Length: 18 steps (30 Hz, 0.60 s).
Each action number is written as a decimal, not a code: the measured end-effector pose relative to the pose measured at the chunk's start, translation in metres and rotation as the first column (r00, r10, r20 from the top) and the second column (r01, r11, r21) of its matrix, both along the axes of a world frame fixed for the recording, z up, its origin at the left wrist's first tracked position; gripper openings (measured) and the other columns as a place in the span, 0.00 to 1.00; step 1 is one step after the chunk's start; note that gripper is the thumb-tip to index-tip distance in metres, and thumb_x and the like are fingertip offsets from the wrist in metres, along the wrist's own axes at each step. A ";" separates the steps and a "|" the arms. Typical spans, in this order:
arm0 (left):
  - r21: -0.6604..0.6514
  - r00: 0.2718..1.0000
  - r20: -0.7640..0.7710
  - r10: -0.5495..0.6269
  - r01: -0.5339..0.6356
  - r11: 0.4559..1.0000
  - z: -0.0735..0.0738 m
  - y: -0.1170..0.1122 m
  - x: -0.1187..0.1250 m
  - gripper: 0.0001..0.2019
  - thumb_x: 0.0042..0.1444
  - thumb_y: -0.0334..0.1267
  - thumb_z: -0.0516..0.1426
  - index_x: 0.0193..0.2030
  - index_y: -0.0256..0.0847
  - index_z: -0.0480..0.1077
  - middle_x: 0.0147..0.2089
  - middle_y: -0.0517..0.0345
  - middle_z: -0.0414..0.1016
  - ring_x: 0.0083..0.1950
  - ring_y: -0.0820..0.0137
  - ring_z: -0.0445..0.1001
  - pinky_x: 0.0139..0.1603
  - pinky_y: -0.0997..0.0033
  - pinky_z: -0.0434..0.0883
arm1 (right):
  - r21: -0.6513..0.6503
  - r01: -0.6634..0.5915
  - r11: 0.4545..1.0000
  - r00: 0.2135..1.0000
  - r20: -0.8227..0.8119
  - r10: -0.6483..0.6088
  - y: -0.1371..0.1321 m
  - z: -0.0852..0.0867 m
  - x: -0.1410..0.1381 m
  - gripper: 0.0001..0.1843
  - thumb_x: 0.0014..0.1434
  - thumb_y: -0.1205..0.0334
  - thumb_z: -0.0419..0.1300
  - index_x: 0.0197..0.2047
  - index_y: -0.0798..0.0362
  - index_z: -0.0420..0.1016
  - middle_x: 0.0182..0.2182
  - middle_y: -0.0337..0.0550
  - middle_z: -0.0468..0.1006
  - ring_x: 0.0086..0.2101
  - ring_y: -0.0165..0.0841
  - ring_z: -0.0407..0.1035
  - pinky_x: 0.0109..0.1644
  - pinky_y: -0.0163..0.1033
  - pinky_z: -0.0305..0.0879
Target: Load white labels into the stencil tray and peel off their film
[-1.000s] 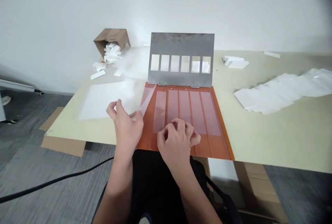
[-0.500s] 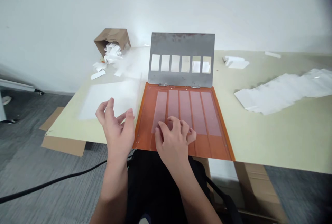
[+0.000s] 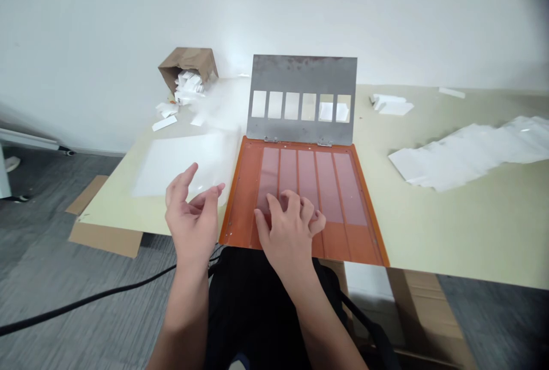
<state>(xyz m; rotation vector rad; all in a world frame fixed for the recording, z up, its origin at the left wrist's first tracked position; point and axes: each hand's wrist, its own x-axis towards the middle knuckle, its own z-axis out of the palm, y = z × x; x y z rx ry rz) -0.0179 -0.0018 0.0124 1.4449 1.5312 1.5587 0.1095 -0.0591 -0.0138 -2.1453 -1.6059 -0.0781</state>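
Observation:
An orange-brown board (image 3: 240, 218) lies at the table's front edge, with several translucent strips (image 3: 306, 167) side by side in its shallow channels. Hinged to its back edge, a grey metal lid (image 3: 300, 75) stands up, cut with a row of rectangular windows. My right hand (image 3: 289, 230) rests over the left and middle strips, its fingers bent and spread, fingertips on or just above them. Off the board's left edge, my left hand (image 3: 193, 215) is raised with thumb and fingers apart, holding nothing visible. A pale translucent sheet (image 3: 182, 158) lies behind it.
A cardboard box (image 3: 189, 58) on its side spills white pieces (image 3: 189, 90) at the back left. To the right are a small stack of white pieces (image 3: 392, 106) and a fanned row of white packets (image 3: 467, 152). A black cable (image 3: 107, 291) crosses below the table.
The leftmost strip has shifted slightly right and away from me, now in line with the others. My left hand has turned a little, its fingers shifting; my right hand stays nearly in place.

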 end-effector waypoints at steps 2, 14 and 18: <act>-0.023 0.999 0.044 -0.011 0.012 1.000 -0.001 0.000 0.000 0.25 0.57 0.39 0.64 0.62 0.49 0.69 0.66 0.50 0.67 0.41 0.70 0.83 0.52 0.63 0.80 | -0.014 -0.002 1.000 1.000 -0.002 0.002 0.000 0.000 0.000 0.15 0.65 0.53 0.58 0.52 0.47 0.77 0.54 0.53 0.72 0.52 0.51 0.58 0.55 0.61 0.46; -0.053 0.964 0.262 -0.041 0.057 0.997 -0.010 0.004 0.002 0.30 0.54 0.40 0.66 0.63 0.53 0.65 0.63 0.49 0.70 0.45 0.67 0.82 0.56 0.55 0.79 | 0.019 -0.008 1.000 1.000 -0.022 0.008 -0.002 0.001 0.000 0.12 0.64 0.54 0.59 0.47 0.48 0.77 0.53 0.51 0.73 0.51 0.48 0.59 0.55 0.59 0.45; -0.075 0.963 0.256 -0.085 0.108 0.991 -0.010 0.002 0.003 0.29 0.55 0.40 0.65 0.63 0.54 0.65 0.63 0.50 0.70 0.45 0.67 0.82 0.56 0.55 0.78 | 0.051 -0.061 0.997 0.985 -0.158 0.068 0.001 0.006 -0.001 0.10 0.64 0.54 0.60 0.45 0.47 0.77 0.51 0.47 0.75 0.51 0.45 0.61 0.56 0.56 0.44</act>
